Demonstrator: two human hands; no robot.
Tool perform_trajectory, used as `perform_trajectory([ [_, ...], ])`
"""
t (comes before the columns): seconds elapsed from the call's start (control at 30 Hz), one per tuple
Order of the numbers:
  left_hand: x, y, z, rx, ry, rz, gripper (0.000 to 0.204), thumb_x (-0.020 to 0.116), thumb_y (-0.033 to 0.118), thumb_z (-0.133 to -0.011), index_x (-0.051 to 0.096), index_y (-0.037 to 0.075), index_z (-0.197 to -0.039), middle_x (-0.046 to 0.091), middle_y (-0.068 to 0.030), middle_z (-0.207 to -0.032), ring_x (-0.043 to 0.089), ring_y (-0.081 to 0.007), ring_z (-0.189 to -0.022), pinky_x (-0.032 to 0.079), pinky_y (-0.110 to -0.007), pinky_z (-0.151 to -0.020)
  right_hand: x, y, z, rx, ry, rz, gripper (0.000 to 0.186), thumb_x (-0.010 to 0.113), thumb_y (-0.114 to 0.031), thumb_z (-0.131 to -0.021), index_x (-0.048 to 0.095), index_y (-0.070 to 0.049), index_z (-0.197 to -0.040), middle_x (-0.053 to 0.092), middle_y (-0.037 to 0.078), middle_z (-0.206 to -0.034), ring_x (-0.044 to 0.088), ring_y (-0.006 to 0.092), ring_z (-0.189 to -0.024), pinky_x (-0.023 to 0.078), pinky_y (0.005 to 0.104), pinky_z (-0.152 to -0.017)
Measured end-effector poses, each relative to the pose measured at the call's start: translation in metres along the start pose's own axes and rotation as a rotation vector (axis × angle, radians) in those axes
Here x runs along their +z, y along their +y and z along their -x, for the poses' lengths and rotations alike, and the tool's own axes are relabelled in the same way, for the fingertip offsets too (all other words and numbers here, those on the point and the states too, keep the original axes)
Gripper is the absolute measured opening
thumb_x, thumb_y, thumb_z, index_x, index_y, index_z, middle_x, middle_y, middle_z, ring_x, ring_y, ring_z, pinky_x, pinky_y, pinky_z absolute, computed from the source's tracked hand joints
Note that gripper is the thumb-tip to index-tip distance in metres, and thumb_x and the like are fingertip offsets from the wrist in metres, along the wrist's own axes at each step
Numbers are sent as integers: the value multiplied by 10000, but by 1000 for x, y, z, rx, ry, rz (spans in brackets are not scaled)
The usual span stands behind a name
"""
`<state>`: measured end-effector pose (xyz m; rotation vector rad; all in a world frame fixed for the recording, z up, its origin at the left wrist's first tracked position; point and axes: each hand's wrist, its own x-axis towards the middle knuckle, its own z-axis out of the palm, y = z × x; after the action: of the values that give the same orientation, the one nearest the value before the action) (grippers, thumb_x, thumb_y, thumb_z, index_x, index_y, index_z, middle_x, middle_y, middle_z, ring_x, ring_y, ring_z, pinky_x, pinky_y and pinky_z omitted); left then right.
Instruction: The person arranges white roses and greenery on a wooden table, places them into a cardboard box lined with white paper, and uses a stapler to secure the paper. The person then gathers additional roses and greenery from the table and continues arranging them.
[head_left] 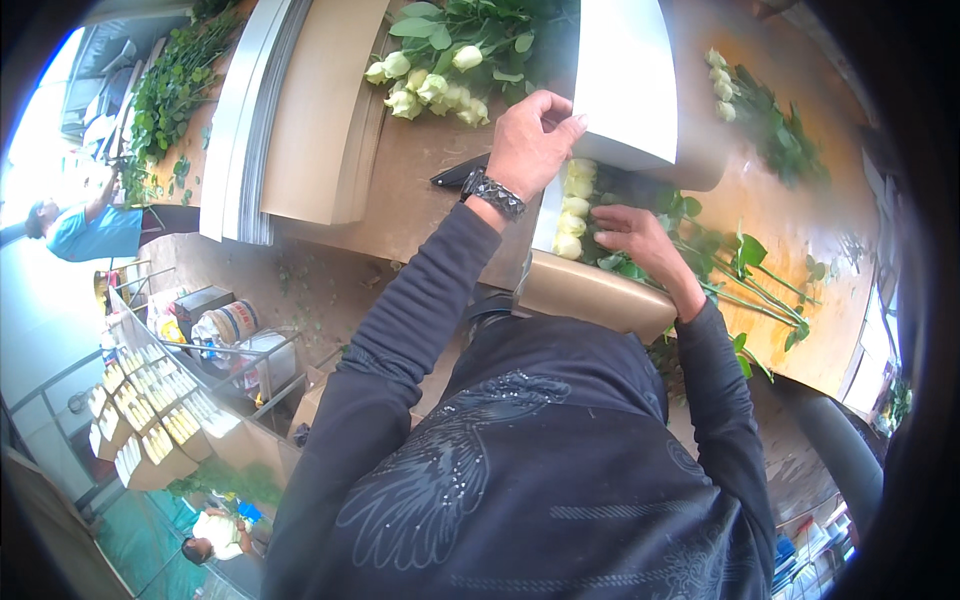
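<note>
Near the front edge of the tabletop [420,190], I've got a row of pale yellow-green roses [571,225] showing from under a raised white sheet [630,75]. My left grip [535,142] is pinched on the sheet's near left corner. The right grip [640,240] is loosely curled just beside the roses, and honestly I can't tell from my end if it's holding anything. Toward the far edge there's another rose bunch [435,90], with a brown cardboard stack [320,110] to its left. Loose leafy stems [762,292] lie over toward the right edge.
</note>
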<state>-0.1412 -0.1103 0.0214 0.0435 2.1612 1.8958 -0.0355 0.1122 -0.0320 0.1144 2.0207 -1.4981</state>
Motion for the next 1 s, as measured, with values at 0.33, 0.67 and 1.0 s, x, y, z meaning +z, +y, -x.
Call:
perform_trajectory([
  [0.33,-1,1,2,-61,-116,272,171,712,104,-988,622,-9,-1079,686,-53,-885,672,-115,-699,548,-253,-582,1,17,-2,-68,-125,24,637,720,-38,-872,551,7,-1484,580,184,-1505,590,287,-1333,461,393,-1138],
  [0.67,-20,-17,36,-111,-288,409,366,701,82,-996,587,-44,-1320,718,-44,-918,657,-99,-702,533,-247,-599,-10,19,6,-4,124,-69,451,690,-14,-920,657,4,-1370,710,143,-1303,676,220,-1183,527,350,-1034],
  [1.0,-47,-84,79,96,-619,-299,251,690,84,-972,700,79,-1223,724,-55,-853,625,-132,-634,526,-305,-609,-80,-3,19,-213,509,-53,260,693,-46,-942,721,10,-1194,754,74,-1108,691,147,-996,560,318,-883],
])
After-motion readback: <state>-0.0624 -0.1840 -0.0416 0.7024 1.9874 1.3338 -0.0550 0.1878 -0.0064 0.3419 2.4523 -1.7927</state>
